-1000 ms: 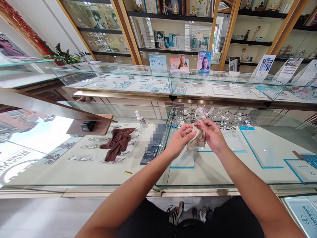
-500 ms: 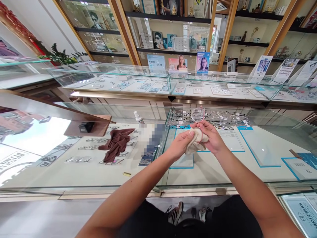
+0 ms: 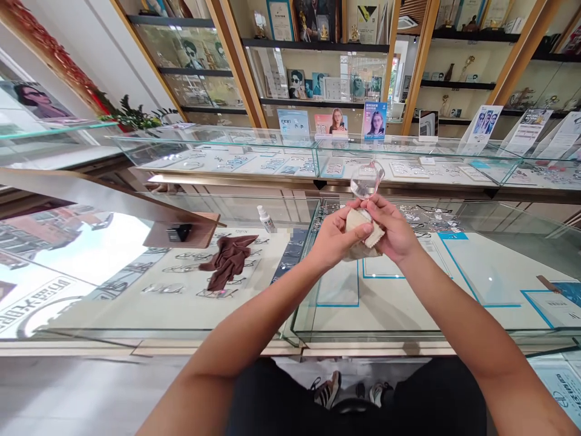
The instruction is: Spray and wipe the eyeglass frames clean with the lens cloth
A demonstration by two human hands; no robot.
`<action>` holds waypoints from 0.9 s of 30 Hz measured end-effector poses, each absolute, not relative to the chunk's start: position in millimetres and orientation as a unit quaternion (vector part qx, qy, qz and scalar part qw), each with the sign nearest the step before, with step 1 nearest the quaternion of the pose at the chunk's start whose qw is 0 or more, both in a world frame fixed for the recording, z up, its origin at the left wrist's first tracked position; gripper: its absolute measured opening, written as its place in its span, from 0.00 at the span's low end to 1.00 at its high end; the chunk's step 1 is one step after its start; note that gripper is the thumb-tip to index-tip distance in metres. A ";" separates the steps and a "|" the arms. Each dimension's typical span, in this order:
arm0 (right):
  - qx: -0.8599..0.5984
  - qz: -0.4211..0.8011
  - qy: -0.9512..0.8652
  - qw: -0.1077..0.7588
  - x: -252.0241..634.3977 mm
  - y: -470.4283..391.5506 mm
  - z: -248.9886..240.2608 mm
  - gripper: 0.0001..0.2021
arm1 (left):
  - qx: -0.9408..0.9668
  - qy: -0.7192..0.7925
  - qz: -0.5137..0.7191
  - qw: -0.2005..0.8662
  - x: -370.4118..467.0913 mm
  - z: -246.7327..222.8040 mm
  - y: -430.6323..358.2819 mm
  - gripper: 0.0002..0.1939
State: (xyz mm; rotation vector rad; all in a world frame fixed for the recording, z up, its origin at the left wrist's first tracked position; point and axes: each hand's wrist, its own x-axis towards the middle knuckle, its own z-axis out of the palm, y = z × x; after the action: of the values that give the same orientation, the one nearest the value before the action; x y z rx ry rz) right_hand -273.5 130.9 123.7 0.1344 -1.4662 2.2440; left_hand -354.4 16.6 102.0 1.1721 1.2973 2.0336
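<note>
A beige cleaning cloth [image 3: 356,229] is bunched in my left hand [image 3: 334,237], whose thumb presses on it from the front. My right hand [image 3: 396,231] is closed beside it, thumb and fingers pinching a pair of eyeglasses [image 3: 364,183] with a thin pinkish rim. One clear lens stands up above my fingertips; the other is mostly covered by the cloth and fingers. Both hands meet above the glass display counter. On the counter to the left lie a crumpled brown cloth [image 3: 230,260] and a white spray bottle [image 3: 265,219], which stands upright.
Eyeglass frames [image 3: 438,217] lie in rows inside the counter, beyond my hands. A tilted mirror [image 3: 109,254] stands at the left. Across the aisle runs another glass showcase [image 3: 254,158] with upright advertising cards [image 3: 374,121] on top.
Both hands have risen slightly, and the eyeglasses now stand higher above the fingers. My left thumb has shifted across the cloth. The view has tilted up and swung slightly left.
</note>
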 end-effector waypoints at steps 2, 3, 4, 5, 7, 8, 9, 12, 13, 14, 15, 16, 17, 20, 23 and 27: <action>0.064 0.790 -0.551 0.263 -278.4 130.8 147.0 0.19 | 0.441 0.452 0.758 0.165 -355.7 121.1 28.2 0.27; 0.071 0.777 -0.559 0.281 -280.3 130.5 158.3 0.18 | 0.449 0.441 0.767 0.128 -356.0 130.3 34.6 0.27; 0.080 0.765 -0.566 0.297 -281.9 130.1 168.6 0.17 | 0.454 0.430 0.775 0.089 -355.9 138.7 40.9 0.27; 0.090 0.755 -0.571 0.309 -282.8 129.6 177.5 0.16 | 0.458 0.420 0.782 0.053 -355.5 146.1 46.5 0.25; 0.108 0.741 -0.579 0.322 -282.9 128.9 190.0 0.15 | 0.459 0.404 0.791 -0.004 -354.0 157.0 54.4 0.22; 0.112 0.736 -0.582 0.326 -282.1 128.9 193.4 0.15 | 0.458 0.401 0.793 -0.023 -353.2 160.5 56.0 0.21; 0.112 0.732 -0.586 0.329 -280.9 129.2 195.2 0.14 | 0.460 0.402 0.791 -0.036 -352.6 162.8 55.9 0.21; 0.100 0.726 -0.592 0.334 -276.2 132.1 194.6 0.14 | 0.490 0.432 0.756 -0.038 -352.7 165.5 46.6 0.23; 0.096 0.727 -0.592 0.335 -274.5 133.4 193.5 0.14 | 0.507 0.445 0.737 -0.027 -353.3 165.7 41.7 0.24; 0.093 0.728 -0.591 0.335 -273.0 134.6 192.5 0.14 | 0.524 0.456 0.719 -0.010 -354.0 165.7 36.7 0.24; 0.091 0.729 -0.590 0.335 -271.6 135.5 191.5 0.14 | 0.538 0.462 0.704 0.010 -354.5 165.5 32.1 0.23; 0.089 0.731 -0.588 0.336 -270.5 136.0 190.6 0.14 | 0.548 0.466 0.693 0.030 -354.6 165.1 28.5 0.23; 0.087 0.733 -0.585 0.338 -269.7 135.9 189.8 0.14 | 0.554 0.468 0.687 0.047 -354.4 164.4 26.1 0.23; 0.080 0.740 -0.570 0.348 -269.6 131.5 186.3 0.14 | 0.545 0.467 0.694 0.056 -352.1 159.6 27.2 0.22; 0.066 0.749 -0.562 0.344 -273.3 122.3 181.2 0.13 | 0.507 0.462 0.728 0.010 -349.9 151.6 36.6 0.22; 0.078 0.759 -0.558 0.325 -278.1 113.2 177.0 0.12 | 0.449 0.456 0.764 -0.079 -350.0 145.8 45.5 0.21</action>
State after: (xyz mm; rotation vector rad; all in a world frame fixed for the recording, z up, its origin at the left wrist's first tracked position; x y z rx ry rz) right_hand -278.1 113.2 177.0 0.2042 -1.4644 1.9913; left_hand -350.0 45.5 145.8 1.4847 1.5103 2.5295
